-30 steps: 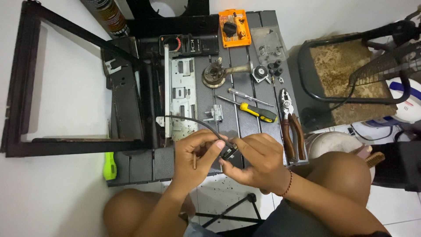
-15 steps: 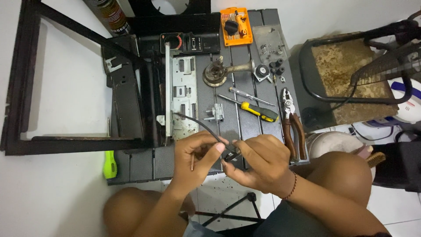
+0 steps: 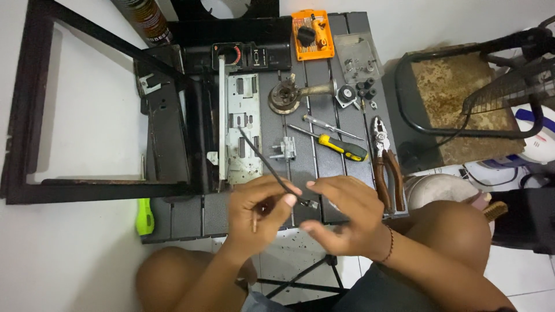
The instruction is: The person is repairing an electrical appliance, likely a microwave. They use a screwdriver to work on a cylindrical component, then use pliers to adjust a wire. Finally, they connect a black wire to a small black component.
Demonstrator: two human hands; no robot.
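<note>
My left hand (image 3: 258, 211) pinches a thin black cable (image 3: 263, 159) between thumb and forefinger, just short of the small metal fitting (image 3: 312, 203) at its end. A short thin rod also sticks down out of this hand. The cable runs up and left over a grey metal plate (image 3: 243, 124). To the right of the fitting, my right hand (image 3: 348, 218) has its fingers apart and nothing in them, fingertips a little way from the cable's end. Both hands hover over the front edge of a dark slatted workbench (image 3: 191, 211).
On the bench lie a yellow-handled screwdriver (image 3: 342, 149), brown-handled pliers (image 3: 388, 164), a brass burner part (image 3: 287, 98), an orange tool case (image 3: 312, 34) and small fittings (image 3: 364, 86). A black metal frame (image 3: 34, 115) lies at left and a green tool (image 3: 144, 216) by its corner.
My right hand has come off the cable's end and spread its fingers. The cable, bent in a loop before, now stretches straighter from my left hand towards the grey plate.
</note>
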